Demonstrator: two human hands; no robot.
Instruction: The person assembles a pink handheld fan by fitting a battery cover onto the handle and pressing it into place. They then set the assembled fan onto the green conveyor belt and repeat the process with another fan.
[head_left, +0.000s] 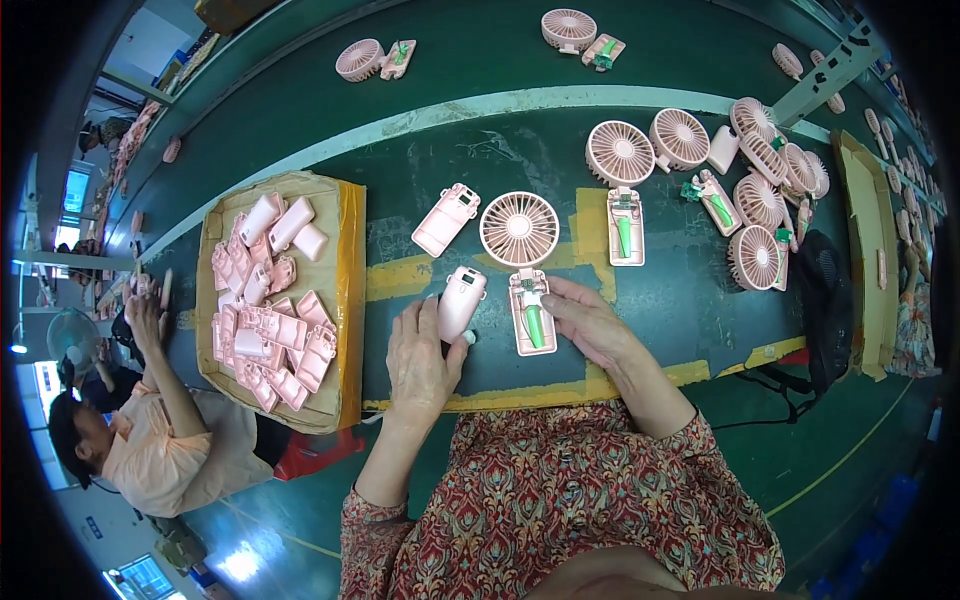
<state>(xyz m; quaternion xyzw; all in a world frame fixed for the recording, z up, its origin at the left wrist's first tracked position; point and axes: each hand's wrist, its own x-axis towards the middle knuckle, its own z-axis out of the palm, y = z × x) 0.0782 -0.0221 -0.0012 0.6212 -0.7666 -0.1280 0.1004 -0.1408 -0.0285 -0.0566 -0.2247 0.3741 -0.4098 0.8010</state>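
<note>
My left hand (422,352) grips a pink handle cover (460,302), holding it upright on the dark green bench. My right hand (592,322) rests against the right side of an open pink fan handle (531,318) with a green battery inside; its round fan head (519,229) points away from me. Another pink cover (446,219) lies just beyond, to the left of that fan head.
A cardboard tray (345,300) of several pink handle covers sits at my left. More pink fans (620,155) lie to the right, with a pile (765,190) at the far right beside a cardboard piece (868,240). A co-worker (150,440) sits at lower left.
</note>
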